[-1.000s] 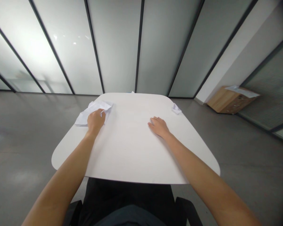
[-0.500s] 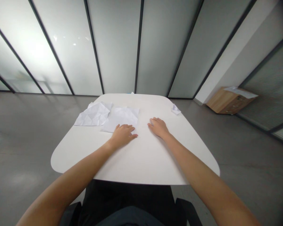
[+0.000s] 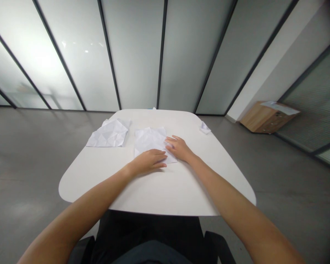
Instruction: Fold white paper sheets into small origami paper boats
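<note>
A creased white sheet of paper (image 3: 148,138) lies flat near the middle of the table. My left hand (image 3: 151,160) rests on its lower edge, palm down, with the fingers stretched out to the right. On the sheet's right side lies my right hand (image 3: 178,147), its fingers spread and pointing left. Neither hand grips anything. Several creased white papers (image 3: 110,134) overlap at the table's left. A small folded white paper (image 3: 205,128) sits near the right edge.
The white table (image 3: 165,198) has rounded corners. Beyond it stand frosted glass panels (image 3: 134,55). A wooden cabinet (image 3: 266,119) with papers on top is on the floor at the right.
The middle sheet has moved right and a little toward me, and turned slightly. My left hand has moved right with it, and my right hand has shifted left onto the sheet.
</note>
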A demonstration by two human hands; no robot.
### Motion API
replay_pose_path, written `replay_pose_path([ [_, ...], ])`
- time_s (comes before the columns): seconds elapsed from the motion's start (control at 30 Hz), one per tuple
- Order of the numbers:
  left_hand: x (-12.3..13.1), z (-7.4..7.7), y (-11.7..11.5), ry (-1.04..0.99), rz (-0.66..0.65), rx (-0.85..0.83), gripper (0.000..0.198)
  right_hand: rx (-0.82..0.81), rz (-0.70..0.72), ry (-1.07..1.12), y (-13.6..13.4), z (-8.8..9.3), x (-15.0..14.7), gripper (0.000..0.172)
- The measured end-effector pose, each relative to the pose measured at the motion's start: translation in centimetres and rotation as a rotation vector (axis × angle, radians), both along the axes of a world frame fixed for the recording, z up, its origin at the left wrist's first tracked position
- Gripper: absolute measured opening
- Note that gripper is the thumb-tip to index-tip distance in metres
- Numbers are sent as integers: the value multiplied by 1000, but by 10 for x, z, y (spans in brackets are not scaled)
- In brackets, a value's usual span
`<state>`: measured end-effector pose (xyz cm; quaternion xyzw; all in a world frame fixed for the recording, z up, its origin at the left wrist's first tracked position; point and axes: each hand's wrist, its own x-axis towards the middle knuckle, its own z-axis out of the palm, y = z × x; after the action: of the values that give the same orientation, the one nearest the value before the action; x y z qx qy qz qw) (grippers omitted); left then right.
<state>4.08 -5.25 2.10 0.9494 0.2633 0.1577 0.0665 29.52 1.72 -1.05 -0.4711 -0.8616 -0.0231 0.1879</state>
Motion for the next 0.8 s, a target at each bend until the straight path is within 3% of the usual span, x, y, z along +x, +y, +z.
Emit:
replay_pose_path([
  [0.07, -5, 5, 3, -26, 10, -42, 48, -22, 28, -40, -2, 0, -1, 43],
  [0.17, -16, 10, 12, -67, 157, -45, 48, -50, 19, -58, -5, 1, 1, 41],
  [0.3, -40, 3, 31, -63, 293, -8, 43, -73, 25, -67, -9, 9, 4, 42],
  [0.47, -65, -11, 49, 11, 297, 3, 46, -73, 88, -56, -19, 21, 10, 39],
  [0.63, -72, -13, 52, 43, 288, -29, 58, -77, 125, 3, -21, 22, 16, 32],
  [0.8, -70, -13, 49, 56, 291, -41, 56, -85, 115, 22, -18, 16, 17, 46],
])
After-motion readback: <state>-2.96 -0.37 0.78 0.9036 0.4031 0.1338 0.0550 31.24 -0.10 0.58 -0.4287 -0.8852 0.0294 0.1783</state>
